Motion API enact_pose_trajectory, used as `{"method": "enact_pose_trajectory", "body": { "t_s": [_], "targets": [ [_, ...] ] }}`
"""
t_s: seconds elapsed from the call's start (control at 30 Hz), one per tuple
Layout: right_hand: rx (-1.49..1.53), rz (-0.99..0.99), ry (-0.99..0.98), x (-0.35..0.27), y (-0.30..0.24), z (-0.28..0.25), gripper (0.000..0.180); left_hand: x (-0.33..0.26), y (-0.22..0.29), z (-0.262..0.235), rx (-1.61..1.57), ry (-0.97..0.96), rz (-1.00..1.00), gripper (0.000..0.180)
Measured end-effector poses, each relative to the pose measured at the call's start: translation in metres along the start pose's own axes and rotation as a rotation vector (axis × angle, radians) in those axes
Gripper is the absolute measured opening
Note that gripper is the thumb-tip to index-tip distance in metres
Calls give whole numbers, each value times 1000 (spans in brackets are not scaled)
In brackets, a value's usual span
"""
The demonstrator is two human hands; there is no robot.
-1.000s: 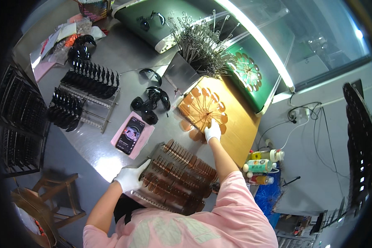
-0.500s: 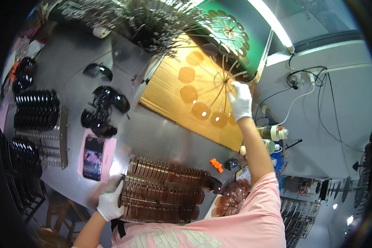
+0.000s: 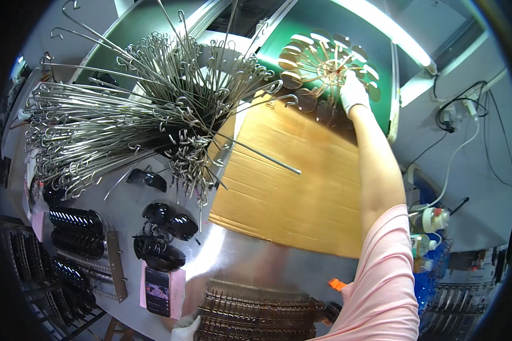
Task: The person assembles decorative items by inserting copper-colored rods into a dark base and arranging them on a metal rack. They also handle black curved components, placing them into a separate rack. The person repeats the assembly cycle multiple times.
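Right hand (image 3: 355, 94): white-gloved, at the upper right of the frame; the arm reached nearly straight up from the lower right, fingers pointing to the upper left. The fingertips were at the hub of the ring of brown lenses; whether they were closed on it could not be made out.

Left hand (image 3: 185, 331): white-gloved, cut off by the lower edge of the frame, beside the left end of the rack of brown lenses (image 3: 256, 315); its grip could not be told.

Ring of brown lenses (image 3: 331, 69): upper right, just left of the right hand, far above the left one; wire spokes, discs at their ends, lower discs dim. The green panel (image 3: 383, 62) was behind it.

Rack of brown lenses: bottom centre, several rows, lower part out of frame.

Cardboard sheet (image 3: 293, 187): centre, below the ring; right side covered by the forearm.

Metal hooks (image 3: 96, 128): dense bundle, upper left, hiding much behind it; container mostly concealed.

Orange piece (image 3: 337, 283): lower right, partly behind the pink sleeve (image 3: 381, 273).

Dark lenses (image 3: 164, 230): loose group, left of centre, on the metal surface (image 3: 224, 253).

Phone (image 3: 157, 291): on a pink pad (image 3: 178, 292), lower left.

Rack of black lenses (image 3: 77, 236): lower left.
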State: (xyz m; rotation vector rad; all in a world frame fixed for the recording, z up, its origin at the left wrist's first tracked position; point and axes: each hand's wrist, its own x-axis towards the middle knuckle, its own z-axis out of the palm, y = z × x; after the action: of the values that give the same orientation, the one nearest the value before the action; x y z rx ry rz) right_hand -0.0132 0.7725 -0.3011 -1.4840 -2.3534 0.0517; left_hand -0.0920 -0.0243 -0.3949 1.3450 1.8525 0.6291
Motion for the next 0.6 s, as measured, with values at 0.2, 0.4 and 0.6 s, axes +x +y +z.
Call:
{"method": "enact_pose_trajectory", "body": {
  "t_s": [0.2,0.4,0.6],
  "targets": [
    [-17,73,13,20,6,30,35,1,-10,6,21,-20,-8,82],
    [124,-27,72,-71,-19,18,39,2,-4,5,-17,101,36,85],
    [354,53,-178,-299,-2,-107,51,6,8,0,-162,88,-8,85]
  ]
}}
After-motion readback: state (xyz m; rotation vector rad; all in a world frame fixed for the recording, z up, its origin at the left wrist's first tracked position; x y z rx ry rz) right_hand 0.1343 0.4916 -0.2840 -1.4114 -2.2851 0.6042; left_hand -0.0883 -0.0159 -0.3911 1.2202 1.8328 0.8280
